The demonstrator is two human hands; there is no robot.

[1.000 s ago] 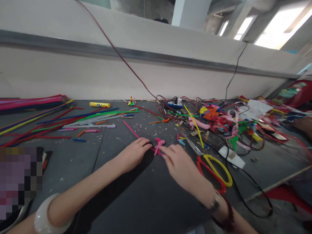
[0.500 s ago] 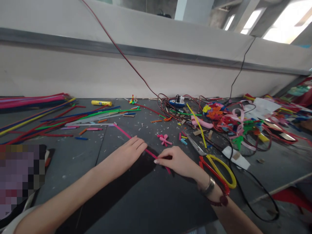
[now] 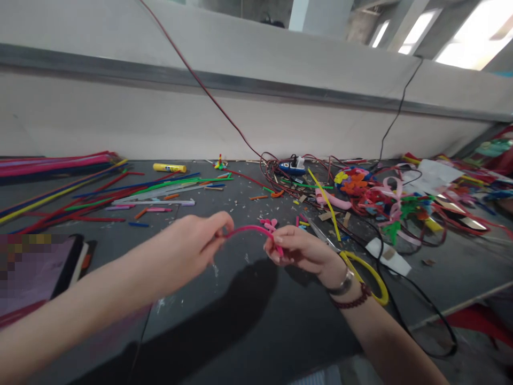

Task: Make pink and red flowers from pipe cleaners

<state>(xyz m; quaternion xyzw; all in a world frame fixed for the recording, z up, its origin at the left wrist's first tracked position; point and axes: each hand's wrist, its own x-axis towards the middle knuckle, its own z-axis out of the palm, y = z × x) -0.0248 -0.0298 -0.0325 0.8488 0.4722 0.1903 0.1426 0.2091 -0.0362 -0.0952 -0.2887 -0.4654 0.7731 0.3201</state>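
Observation:
A pink pipe cleaner (image 3: pixel 250 228) arches between my two hands above the dark table. My left hand (image 3: pixel 206 235) pinches it on the left side. Closed on its right part is my right hand (image 3: pixel 298 248), with a short end poking down past the fingers. Just behind the right fingers lies a small pink looped piece (image 3: pixel 269 223), partly hidden. Scissors with yellow and red handles (image 3: pixel 371 275) rest beside my right wrist, which covers part of them.
Loose coloured pipe cleaners (image 3: pixel 152 187) and a yellow tube (image 3: pixel 169 168) lie at the back left. A power strip (image 3: pixel 292 168), cables and a pile of colourful pieces (image 3: pixel 356 187) are at the back right. A blurred-out object (image 3: pixel 36 272) sits at the left.
Both hands have lifted off the table with the pink pipe cleaner, which has gone from straight to curved. My left hand has turned from lying flat to pinching.

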